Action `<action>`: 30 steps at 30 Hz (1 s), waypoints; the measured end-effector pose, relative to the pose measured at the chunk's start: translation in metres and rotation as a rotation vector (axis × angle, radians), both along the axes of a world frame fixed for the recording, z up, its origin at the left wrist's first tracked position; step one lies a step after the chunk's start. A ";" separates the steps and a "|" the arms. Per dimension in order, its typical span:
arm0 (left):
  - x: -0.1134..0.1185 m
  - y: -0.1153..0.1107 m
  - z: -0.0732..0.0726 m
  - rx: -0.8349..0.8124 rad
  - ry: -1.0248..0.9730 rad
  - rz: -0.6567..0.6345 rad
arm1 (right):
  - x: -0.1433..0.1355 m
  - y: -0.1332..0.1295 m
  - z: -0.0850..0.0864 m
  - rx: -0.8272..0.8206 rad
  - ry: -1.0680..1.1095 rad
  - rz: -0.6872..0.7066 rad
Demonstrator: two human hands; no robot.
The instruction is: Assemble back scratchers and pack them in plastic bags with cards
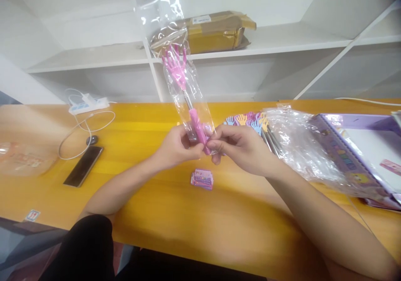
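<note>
A pink back scratcher (198,124) with a hand-shaped head and a metal shaft stands tilted inside a clear plastic bag (200,92), above the table. My left hand (180,147) grips the bag and the handle's lower end from the left. From the right, my right hand (239,145) pinches the bag near the handle's bottom tip. Below both hands lies a small stack of purple and pink cards (202,179). Behind my right hand is a pile of back scratchers (247,121) with blue, orange and purple heads.
Clear plastic bags (302,143) lie beside a purple box (347,155) at right. A phone (83,167), a power strip (89,104) with a looped white cable and an orange-tinted plastic bag (26,159) are at left. A taped carton (216,32) sits on the shelf (282,36).
</note>
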State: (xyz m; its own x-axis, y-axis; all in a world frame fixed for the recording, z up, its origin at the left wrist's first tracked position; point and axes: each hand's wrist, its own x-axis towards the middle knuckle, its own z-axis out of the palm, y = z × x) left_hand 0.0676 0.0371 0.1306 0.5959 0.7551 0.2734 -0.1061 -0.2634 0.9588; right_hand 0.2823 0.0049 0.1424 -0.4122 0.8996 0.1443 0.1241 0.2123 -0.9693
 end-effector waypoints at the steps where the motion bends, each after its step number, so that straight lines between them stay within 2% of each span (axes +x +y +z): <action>1: 0.000 0.000 0.000 0.008 0.003 0.000 | 0.000 0.000 0.000 -0.005 0.004 0.004; 10: 0.002 0.000 0.001 0.010 -0.023 0.035 | 0.000 0.001 0.000 -0.061 0.106 0.060; 17: 0.003 -0.004 0.002 0.027 0.021 0.094 | -0.002 0.001 -0.002 -0.030 0.057 0.007; 21: 0.001 -0.004 0.006 0.021 0.033 0.055 | -0.002 0.002 -0.004 -0.017 0.069 -0.012; 26: -0.004 -0.006 0.015 0.050 0.132 0.048 | -0.003 0.005 -0.004 0.025 0.078 -0.032; 30: -0.005 -0.007 0.013 0.097 0.185 0.104 | -0.003 0.005 -0.004 0.034 0.041 -0.028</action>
State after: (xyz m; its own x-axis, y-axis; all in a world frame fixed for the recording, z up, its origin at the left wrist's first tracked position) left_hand 0.0629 0.0302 0.1437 0.5627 0.7907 0.2413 0.1016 -0.3559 0.9290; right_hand 0.2796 0.0103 0.1385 -0.3804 0.9048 0.1912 0.0911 0.2424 -0.9659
